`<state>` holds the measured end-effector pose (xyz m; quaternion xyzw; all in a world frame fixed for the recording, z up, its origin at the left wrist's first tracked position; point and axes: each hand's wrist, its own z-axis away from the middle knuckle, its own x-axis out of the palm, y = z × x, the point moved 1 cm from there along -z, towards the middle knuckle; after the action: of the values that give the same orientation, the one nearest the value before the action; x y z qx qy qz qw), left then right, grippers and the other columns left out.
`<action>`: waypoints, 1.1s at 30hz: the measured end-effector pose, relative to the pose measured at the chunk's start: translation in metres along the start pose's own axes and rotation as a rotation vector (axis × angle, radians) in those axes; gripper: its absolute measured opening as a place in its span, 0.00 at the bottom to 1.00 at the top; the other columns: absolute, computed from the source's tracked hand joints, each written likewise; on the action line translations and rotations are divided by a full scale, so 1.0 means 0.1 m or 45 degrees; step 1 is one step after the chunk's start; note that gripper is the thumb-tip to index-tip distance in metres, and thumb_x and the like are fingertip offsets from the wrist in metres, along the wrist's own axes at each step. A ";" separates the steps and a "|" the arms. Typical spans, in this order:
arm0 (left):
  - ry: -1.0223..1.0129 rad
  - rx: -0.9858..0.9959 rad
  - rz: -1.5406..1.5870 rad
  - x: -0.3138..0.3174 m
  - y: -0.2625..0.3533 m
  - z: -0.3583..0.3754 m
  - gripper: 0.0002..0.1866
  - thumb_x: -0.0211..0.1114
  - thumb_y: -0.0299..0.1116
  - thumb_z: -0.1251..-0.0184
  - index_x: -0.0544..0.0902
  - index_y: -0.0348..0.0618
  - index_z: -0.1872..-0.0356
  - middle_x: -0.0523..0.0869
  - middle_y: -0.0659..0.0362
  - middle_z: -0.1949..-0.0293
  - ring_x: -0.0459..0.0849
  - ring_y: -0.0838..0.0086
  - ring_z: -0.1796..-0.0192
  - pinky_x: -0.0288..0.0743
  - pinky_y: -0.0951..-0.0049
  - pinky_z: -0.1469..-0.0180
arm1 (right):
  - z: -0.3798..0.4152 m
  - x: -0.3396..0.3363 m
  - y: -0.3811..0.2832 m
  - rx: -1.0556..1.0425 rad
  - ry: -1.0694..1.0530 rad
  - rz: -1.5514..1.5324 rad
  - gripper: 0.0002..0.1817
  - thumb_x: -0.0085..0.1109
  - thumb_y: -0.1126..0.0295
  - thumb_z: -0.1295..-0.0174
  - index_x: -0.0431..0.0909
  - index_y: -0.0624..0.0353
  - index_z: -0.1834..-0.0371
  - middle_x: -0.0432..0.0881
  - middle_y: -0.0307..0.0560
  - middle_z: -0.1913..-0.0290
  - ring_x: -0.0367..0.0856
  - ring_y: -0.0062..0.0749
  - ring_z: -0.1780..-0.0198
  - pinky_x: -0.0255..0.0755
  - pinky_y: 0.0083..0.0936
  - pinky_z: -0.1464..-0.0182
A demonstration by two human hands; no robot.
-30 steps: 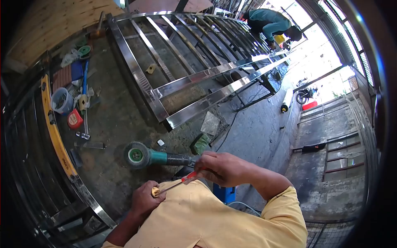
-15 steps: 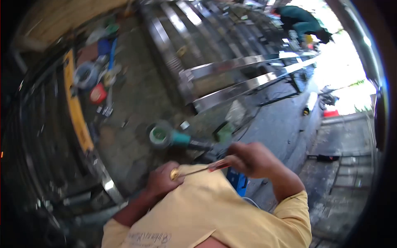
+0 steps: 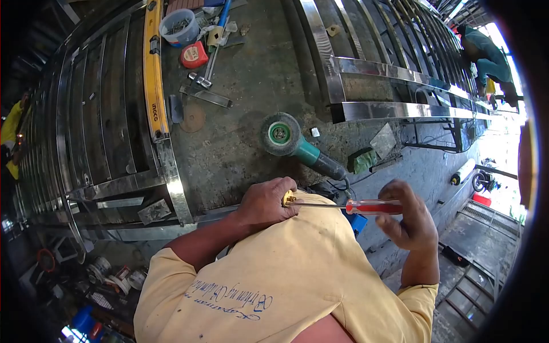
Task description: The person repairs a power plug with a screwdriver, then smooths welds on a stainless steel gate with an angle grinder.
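My left hand [image 3: 267, 203] is closed around a small yellow, brass-coloured part [image 3: 287, 198] in front of my chest. The shaft of a screwdriver with a clear red handle [image 3: 374, 206] reaches from the right to that part. My right hand [image 3: 410, 217] is at the handle's end, its fingers partly curled, with thumb and fingers around the handle. Beyond my hands, a teal angle grinder [image 3: 306, 151] lies on the worktable [image 3: 240, 114], its disc facing up.
A yellow level [image 3: 153, 74], a red tape measure [image 3: 194, 55] and a tub of small parts [image 3: 179, 27] lie at the back left. Metal frames [image 3: 394, 70] flank the table. A person [image 3: 487, 54] bends at the far right; another person [image 3: 10, 128] is at the far left.
The view has shifted and become sharper. The screwdriver now lies nearly level, and my right hand's fingers look looser around its handle.
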<state>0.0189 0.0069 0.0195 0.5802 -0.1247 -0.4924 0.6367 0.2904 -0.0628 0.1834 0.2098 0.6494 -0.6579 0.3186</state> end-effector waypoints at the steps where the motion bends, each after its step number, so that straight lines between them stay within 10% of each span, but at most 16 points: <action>1: -0.001 -0.002 0.011 -0.01 0.00 0.00 0.21 0.75 0.45 0.36 0.79 0.44 0.52 0.86 0.52 0.56 0.87 0.52 0.53 0.80 0.57 0.51 | -0.02 0.01 0.00 -0.104 0.037 0.005 0.08 0.61 0.69 0.26 0.75 0.62 0.55 0.81 0.47 0.70 0.79 0.39 0.71 0.73 0.31 0.66; 3: -0.009 -0.003 0.039 -0.03 0.02 0.00 0.21 0.75 0.45 0.37 0.79 0.44 0.52 0.86 0.52 0.56 0.87 0.52 0.53 0.80 0.58 0.51 | -0.04 -0.01 0.04 -0.209 0.016 0.026 0.10 0.60 0.66 0.25 0.74 0.62 0.54 0.80 0.47 0.71 0.78 0.38 0.74 0.73 0.30 0.67; 10: 0.025 0.035 0.044 -0.06 -0.04 0.01 0.21 0.75 0.44 0.38 0.79 0.43 0.52 0.86 0.52 0.56 0.87 0.52 0.53 0.80 0.58 0.51 | 0.00 -0.15 -0.01 0.650 -0.361 -0.012 0.12 0.63 0.67 0.27 0.73 0.63 0.51 0.79 0.54 0.55 0.80 0.45 0.59 0.74 0.33 0.57; 16: 0.044 0.033 0.082 -0.06 -0.03 0.01 0.21 0.75 0.44 0.37 0.79 0.44 0.52 0.86 0.52 0.57 0.87 0.52 0.55 0.81 0.57 0.53 | -0.13 -0.05 -0.05 -0.137 -0.038 -0.089 0.15 0.65 0.63 0.27 0.74 0.65 0.53 0.80 0.51 0.63 0.79 0.40 0.66 0.73 0.33 0.61; 22: 0.083 0.115 0.080 -0.02 -0.08 0.02 0.21 0.76 0.43 0.37 0.79 0.44 0.51 0.86 0.51 0.57 0.87 0.51 0.55 0.81 0.56 0.53 | -0.01 -0.12 0.00 0.464 -0.243 -0.104 0.18 0.70 0.66 0.34 0.75 0.64 0.51 0.79 0.50 0.63 0.79 0.40 0.65 0.74 0.33 0.59; 29: -0.013 -0.012 0.141 -0.08 0.00 0.01 0.22 0.76 0.43 0.37 0.78 0.42 0.50 0.84 0.50 0.52 0.85 0.52 0.48 0.79 0.57 0.46 | -0.12 0.00 -0.08 -0.121 0.063 -0.009 0.12 0.63 0.64 0.26 0.77 0.63 0.55 0.78 0.43 0.71 0.75 0.35 0.76 0.70 0.29 0.68; 33: 0.036 0.033 0.146 -0.02 -0.04 0.04 0.24 0.76 0.43 0.37 0.77 0.42 0.47 0.83 0.50 0.53 0.85 0.52 0.48 0.78 0.57 0.45 | -0.06 0.02 0.11 0.128 0.080 -0.034 0.14 0.61 0.61 0.24 0.78 0.63 0.55 0.73 0.39 0.77 0.70 0.27 0.79 0.67 0.24 0.72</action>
<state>0.0131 0.0072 0.0177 0.5871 -0.1550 -0.4454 0.6580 0.2958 -0.0569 0.1740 0.2376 0.6278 -0.6870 0.2782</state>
